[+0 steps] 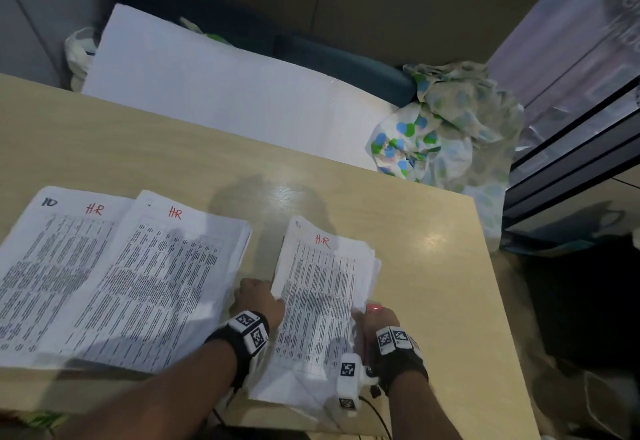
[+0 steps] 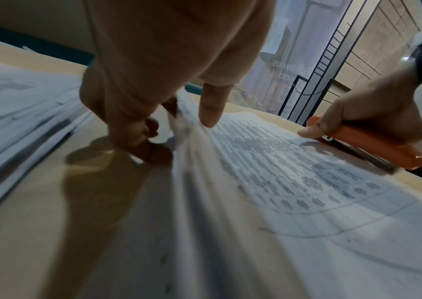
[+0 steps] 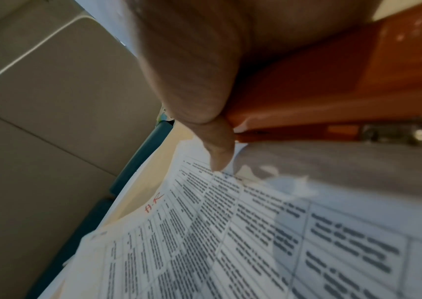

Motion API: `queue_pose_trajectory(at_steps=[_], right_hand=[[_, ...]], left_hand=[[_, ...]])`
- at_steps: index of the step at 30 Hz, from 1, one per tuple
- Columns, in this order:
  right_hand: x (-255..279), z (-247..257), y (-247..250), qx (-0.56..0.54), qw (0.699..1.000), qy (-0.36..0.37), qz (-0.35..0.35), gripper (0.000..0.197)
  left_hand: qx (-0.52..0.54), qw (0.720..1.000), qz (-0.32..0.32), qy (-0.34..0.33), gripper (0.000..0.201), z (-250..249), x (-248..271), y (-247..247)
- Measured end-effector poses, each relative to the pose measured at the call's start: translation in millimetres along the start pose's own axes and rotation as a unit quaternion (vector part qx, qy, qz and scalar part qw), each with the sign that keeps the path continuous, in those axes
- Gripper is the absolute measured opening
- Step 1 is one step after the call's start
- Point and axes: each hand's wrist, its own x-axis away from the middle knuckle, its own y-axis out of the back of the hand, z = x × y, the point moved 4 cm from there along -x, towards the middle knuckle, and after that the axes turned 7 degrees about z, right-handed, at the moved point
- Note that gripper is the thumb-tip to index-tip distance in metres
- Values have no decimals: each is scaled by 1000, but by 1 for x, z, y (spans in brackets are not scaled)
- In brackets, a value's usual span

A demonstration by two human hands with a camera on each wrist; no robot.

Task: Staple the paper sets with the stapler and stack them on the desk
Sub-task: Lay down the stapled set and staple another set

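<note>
A printed paper set (image 1: 318, 301) marked "H.R" in red lies on the wooden desk (image 1: 145, 152), right of centre. My left hand (image 1: 259, 301) grips its left edge; in the left wrist view the thumb (image 2: 211, 109) presses on top and the other fingers curl under the lifted edge of the paper set (image 2: 307, 182). My right hand (image 1: 377, 318) holds an orange stapler (image 1: 373, 308) at the set's right edge. The stapler (image 2: 365, 145) lies low along that edge, its mouth hidden by the fingers. The right wrist view shows the stapler (image 3: 332, 91) just above the sheet (image 3: 230, 242).
Two overlapping piles of printed sheets (image 1: 104, 277) marked "HR" fill the desk's left side. A white board (image 1: 207, 86) and a spotted cloth bag (image 1: 446, 121) sit behind the desk's far edge. Dark shelving (image 1: 571, 169) stands right. The desk's right edge (image 1: 491, 283) is close to my right hand.
</note>
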Motion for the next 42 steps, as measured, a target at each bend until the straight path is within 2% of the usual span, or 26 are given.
queue_pose_trajectory(at_steps=[2, 5, 8, 12, 15, 18, 22, 24, 26, 28, 30, 32, 38, 40, 42], right_hand=[[1, 3, -1, 31, 999, 5, 2, 38], [-4, 6, 0, 34, 999, 0, -23, 47], [-4, 10, 1, 24, 999, -5, -26, 50], [-4, 16, 3, 32, 999, 7, -27, 50], [-2, 23, 4, 19, 999, 40, -25, 35], [-1, 34, 12, -26, 996, 79, -22, 38], [13, 64, 33, -45, 989, 128, -66, 21], [28, 84, 40, -62, 979, 166, -102, 19], [43, 101, 43, -106, 962, 210, -140, 30], [58, 117, 45, -133, 940, 266, -169, 38], [76, 129, 46, -142, 916, 320, -197, 35], [90, 132, 45, -156, 901, 341, -219, 32], [104, 118, 37, -132, 882, 398, -216, 24], [106, 117, 38, -107, 878, 414, -214, 33], [108, 119, 42, -103, 875, 420, -216, 51]], left_hand=[[33, 999, 7, -15, 35, -6, 2, 5], [71, 997, 27, -6, 58, -10, 4, 10], [99, 992, 70, -33, 48, -11, 4, 10], [108, 988, 65, -85, 46, -16, 9, 20], [158, 976, 76, -128, 42, -21, 11, 30], [194, 965, 83, -157, 40, -24, 15, 43], [253, 948, 66, -180, 44, -33, 22, 61], [277, 936, 52, -208, 41, -42, 28, 71], [293, 921, 33, -253, 33, -51, 35, 82], [313, 905, 18, -287, 33, -58, 43, 90], [325, 894, 4, -308, 31, -62, 48, 97], [336, 879, -2, -339, 28, -63, 54, 104], [333, 858, -26, -391, 45, -54, 66, 124], [307, 851, -48, -424, 53, -57, 74, 134], [302, 830, -57, -467, 63, -64, 82, 145]])
